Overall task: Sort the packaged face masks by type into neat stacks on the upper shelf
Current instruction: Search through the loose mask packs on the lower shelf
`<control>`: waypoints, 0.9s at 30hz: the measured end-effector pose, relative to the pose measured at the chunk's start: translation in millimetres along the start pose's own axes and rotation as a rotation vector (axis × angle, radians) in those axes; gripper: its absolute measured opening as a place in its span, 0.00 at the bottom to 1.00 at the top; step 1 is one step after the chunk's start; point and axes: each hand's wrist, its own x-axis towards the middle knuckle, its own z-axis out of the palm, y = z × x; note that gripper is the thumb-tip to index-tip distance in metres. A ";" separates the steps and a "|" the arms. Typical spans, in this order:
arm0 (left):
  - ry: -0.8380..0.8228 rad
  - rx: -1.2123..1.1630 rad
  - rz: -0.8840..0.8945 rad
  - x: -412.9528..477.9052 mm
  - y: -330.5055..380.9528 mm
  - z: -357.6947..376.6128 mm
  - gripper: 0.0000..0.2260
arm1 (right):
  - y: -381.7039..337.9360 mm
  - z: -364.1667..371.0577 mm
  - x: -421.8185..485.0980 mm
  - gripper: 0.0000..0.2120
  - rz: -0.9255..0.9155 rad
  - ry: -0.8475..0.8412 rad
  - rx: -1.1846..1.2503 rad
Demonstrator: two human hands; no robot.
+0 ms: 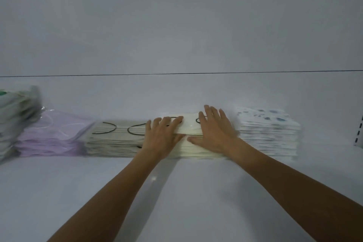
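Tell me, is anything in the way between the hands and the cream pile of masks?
Nothing visible is. The left hand and the right hand both lie flat on top of the cream pile, fingers straight. The beige pile sits close on its left, the blue-patterned pile on its right.

Two bare hands, left hand [161, 136] and right hand [214, 133], slender fingers, nails seemingly short though motion-blurred, long bare forearms [279, 179], uncovered right to the frame's lower edge
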 end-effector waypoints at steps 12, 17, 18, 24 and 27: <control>-0.011 -0.082 0.022 -9.3 -5.3 -11.2 0.38 | 9.2 -1.3 7.4 0.46 -0.050 -0.203 0.189; 0.310 -0.043 0.180 -31.3 -19.3 -13.5 0.20 | 14.2 2.1 4.2 0.44 -0.146 0.030 0.141; 0.263 -0.046 0.180 -37.2 -19.0 -13.0 0.20 | 12.1 4.8 1.0 0.42 -0.164 0.031 0.118; 0.119 -0.084 0.131 -51.6 -16.2 -26.8 0.23 | 3.3 -9.3 -24.3 0.36 -0.207 0.236 0.026; 0.118 -0.116 0.150 -70.6 -18.0 -41.5 0.20 | -1.6 -21.1 -46.5 0.30 -0.183 0.364 0.076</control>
